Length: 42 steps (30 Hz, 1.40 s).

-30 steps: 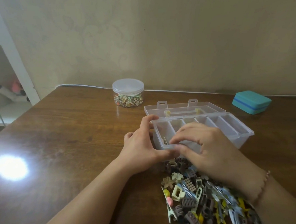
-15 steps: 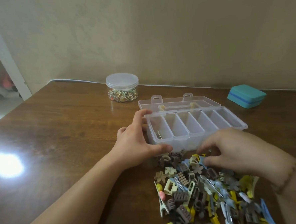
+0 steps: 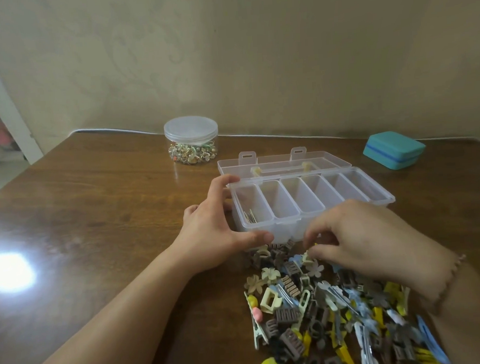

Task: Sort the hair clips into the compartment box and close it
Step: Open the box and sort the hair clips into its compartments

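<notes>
A clear compartment box (image 3: 384,197) lies open on the brown table (image 3: 94,213), its lid (image 3: 282,162) laid flat behind it. The leftmost compartment holds a few thin metal pins (image 3: 250,216); the other compartments look empty. My left hand (image 3: 213,228) grips the box's left end, with the thumb along the front wall and the fingers at the back corner. A heap of mixed hair clips (image 3: 311,312) lies in front of the box. My right hand (image 3: 360,236) hovers over the heap's far edge with its fingertips pinching a small pale clip.
A lidded clear jar (image 3: 191,141) of small trinkets stands behind the box to the left. A teal case (image 3: 394,150) sits at the back right. A white cable (image 3: 258,135) runs along the table's far edge by the wall. Lamp glare (image 3: 8,272) shines at left.
My right hand left the leftmost compartment, came down to the heap of clips and now pinches at its far edge. My left hand has stayed on the box's left end.
</notes>
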Each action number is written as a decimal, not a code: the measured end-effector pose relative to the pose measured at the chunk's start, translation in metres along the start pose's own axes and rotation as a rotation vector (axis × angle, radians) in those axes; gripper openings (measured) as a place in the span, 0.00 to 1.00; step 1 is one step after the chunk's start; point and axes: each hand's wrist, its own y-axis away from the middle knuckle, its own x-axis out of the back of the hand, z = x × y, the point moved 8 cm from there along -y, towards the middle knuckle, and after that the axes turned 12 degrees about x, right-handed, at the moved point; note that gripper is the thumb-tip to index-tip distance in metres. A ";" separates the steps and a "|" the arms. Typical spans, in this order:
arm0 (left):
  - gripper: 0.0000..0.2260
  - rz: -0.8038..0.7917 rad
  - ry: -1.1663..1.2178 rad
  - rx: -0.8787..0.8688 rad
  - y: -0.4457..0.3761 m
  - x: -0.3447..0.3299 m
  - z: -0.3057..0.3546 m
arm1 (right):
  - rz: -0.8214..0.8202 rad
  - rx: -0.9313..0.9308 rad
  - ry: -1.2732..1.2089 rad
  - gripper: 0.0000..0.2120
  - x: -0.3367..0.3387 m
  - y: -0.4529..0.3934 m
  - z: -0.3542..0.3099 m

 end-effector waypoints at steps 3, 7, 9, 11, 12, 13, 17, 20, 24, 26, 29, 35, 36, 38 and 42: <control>0.43 -0.009 0.002 0.004 0.000 -0.001 0.000 | -0.045 -0.022 -0.031 0.07 -0.002 0.002 0.006; 0.43 -0.010 0.003 0.009 0.001 -0.001 0.000 | -0.109 -0.051 0.058 0.15 -0.005 0.005 0.016; 0.43 -0.008 0.003 0.007 0.001 -0.001 0.001 | -0.134 -0.064 0.095 0.18 -0.009 0.003 0.014; 0.43 -0.007 0.004 0.008 0.000 0.000 0.000 | -0.122 -0.070 0.108 0.17 -0.010 0.001 0.012; 0.43 -0.008 0.006 0.009 0.000 0.000 0.000 | -0.111 -0.075 0.121 0.16 -0.009 0.000 0.011; 0.43 -0.009 0.006 0.010 0.000 -0.001 0.000 | -0.101 -0.081 0.133 0.15 -0.008 0.000 0.011; 0.43 -0.016 0.005 0.013 0.001 -0.001 0.000 | -0.108 -0.081 0.134 0.13 -0.007 0.002 0.008; 0.43 -0.017 0.010 0.011 0.000 -0.001 0.000 | -0.157 -0.072 0.091 0.12 -0.009 0.004 0.006; 0.42 -0.017 0.018 0.007 0.001 -0.001 0.001 | -0.203 -0.072 0.071 0.08 -0.013 0.004 0.008; 0.43 -0.011 0.015 0.005 0.000 -0.001 0.001 | -0.203 -0.071 0.046 0.06 -0.016 0.003 0.009; 0.43 -0.009 0.017 0.003 0.001 -0.001 0.001 | -0.207 -0.045 -0.090 0.05 -0.017 0.004 0.011; 0.43 -0.002 0.006 -0.002 0.001 0.000 0.001 | 0.367 0.073 -0.656 0.05 0.030 0.003 0.004; 0.42 0.001 0.000 -0.005 0.001 0.000 0.001 | 0.534 0.100 -0.658 0.05 0.039 0.002 0.001; 0.42 0.004 -0.002 -0.008 0.001 0.000 0.002 | 0.700 0.128 -0.557 0.04 0.042 -0.003 -0.009; 0.43 -0.006 0.004 -0.010 0.002 0.000 0.002 | 0.608 0.162 -0.124 0.06 0.026 -0.013 -0.025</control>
